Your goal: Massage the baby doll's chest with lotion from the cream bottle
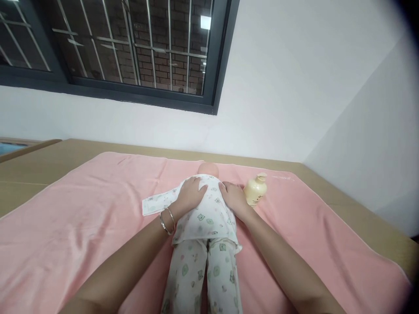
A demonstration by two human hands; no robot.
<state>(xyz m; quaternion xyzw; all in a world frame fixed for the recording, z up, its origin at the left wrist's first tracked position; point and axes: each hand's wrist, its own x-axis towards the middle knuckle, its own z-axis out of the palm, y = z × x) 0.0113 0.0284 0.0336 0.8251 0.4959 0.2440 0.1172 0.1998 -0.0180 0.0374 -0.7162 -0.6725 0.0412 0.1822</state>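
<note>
Fingers (194, 180) open, left hand (189, 195) and right hand (236, 197) rest on a doll (211, 218), its head (208, 168) toward twelve o'clock on the pink blanket (101, 200). A bottle (255, 191) stands at two o'clock from the doll's middle.

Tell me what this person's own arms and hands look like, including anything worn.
The left hand is ungloved, with slim, shiny, curved metal-looking bangles in silvery to pale gold tones at its wrist. The right hand is also ungloved, with no jewellery visible. No sleeves show on either side.
</note>
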